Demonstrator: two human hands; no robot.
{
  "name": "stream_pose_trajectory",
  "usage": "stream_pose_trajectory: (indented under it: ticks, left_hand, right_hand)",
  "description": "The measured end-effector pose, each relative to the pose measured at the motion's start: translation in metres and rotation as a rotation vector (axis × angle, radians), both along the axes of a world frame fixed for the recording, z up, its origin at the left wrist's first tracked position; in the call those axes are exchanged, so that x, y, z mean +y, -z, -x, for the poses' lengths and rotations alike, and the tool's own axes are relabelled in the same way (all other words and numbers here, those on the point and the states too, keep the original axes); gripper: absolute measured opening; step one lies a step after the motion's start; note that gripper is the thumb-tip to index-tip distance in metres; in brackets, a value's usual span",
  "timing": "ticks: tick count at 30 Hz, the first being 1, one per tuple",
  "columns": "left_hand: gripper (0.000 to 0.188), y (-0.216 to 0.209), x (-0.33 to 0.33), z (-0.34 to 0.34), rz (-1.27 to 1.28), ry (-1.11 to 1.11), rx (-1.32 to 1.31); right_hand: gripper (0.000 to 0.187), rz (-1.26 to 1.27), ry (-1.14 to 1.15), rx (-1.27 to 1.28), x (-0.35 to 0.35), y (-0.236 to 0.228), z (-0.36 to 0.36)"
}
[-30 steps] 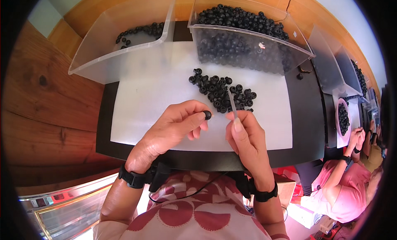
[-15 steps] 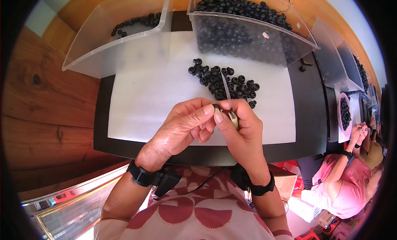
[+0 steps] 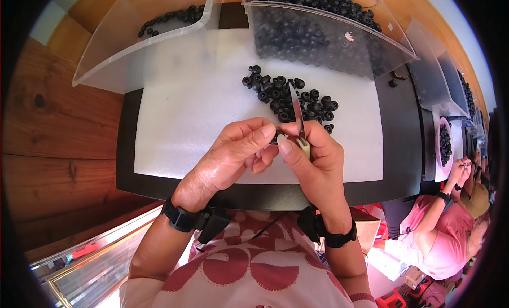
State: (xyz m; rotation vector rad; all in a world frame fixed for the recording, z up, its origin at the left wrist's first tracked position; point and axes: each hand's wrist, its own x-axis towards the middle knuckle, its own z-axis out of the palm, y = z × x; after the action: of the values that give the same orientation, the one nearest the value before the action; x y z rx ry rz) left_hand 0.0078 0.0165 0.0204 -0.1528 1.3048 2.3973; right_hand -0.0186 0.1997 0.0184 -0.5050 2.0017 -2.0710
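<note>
My left hand (image 3: 233,148) pinches a small black ball-shaped part (image 3: 276,138) between thumb and fingers; most of it is covered. My right hand (image 3: 319,157) grips a small knife (image 3: 297,111) by its pale handle, blade pointing up and away from me. Its thumb tip meets the black part, and both hands are close together above the near middle of the white mat (image 3: 180,128). Just beyond the fingers lies a loose pile of black parts (image 3: 281,90), round with short necks and holes. The blade passes in front of this pile.
A clear bin (image 3: 101,69) with some black parts stands at the far left. Another bin (image 3: 339,59), heaped with them, stands at the far right. The mat lies on a dark table (image 3: 400,165). At the right, another person's hands (image 3: 460,171) work near a pink bowl (image 3: 438,149).
The knife blade has tilted slightly and its flat side shows more. My right hand has shifted a little to the right, and the view has moved slightly.
</note>
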Motion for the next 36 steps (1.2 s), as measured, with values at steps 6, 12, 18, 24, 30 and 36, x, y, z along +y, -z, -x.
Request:
stream_pose_trajectory:
  ticks: [6,12,18,24,30,36]
  left_hand:
    - [0.036,0.015,-0.003,0.000,-0.108,-0.037,-0.050]
    - [0.034,0.016,-0.005,-0.001,-0.108,-0.038,-0.047]
    - [0.034,0.006,-0.003,-0.003,-0.107,-0.019,-0.040]
    - [0.035,0.007,-0.002,-0.003,-0.105,-0.019,-0.068]
    - [0.036,0.015,-0.004,-0.002,-0.142,-0.020,-0.067]
    - [0.037,0.007,0.001,-0.003,-0.066,-0.054,-0.092]
  right_hand:
    - [0.013,-0.056,0.051,0.088,-0.008,0.004,-0.001]
    - [0.012,-0.038,0.028,0.021,-0.007,0.003,0.002]
    - [0.012,0.074,-0.020,-0.253,-0.005,-0.014,0.005]
    - [0.012,0.107,-0.016,-0.285,-0.004,-0.014,0.004]
    - [0.012,0.069,-0.047,-0.284,-0.004,-0.011,0.005]
    - [0.012,0.035,-0.013,-0.227,-0.003,-0.007,0.004]
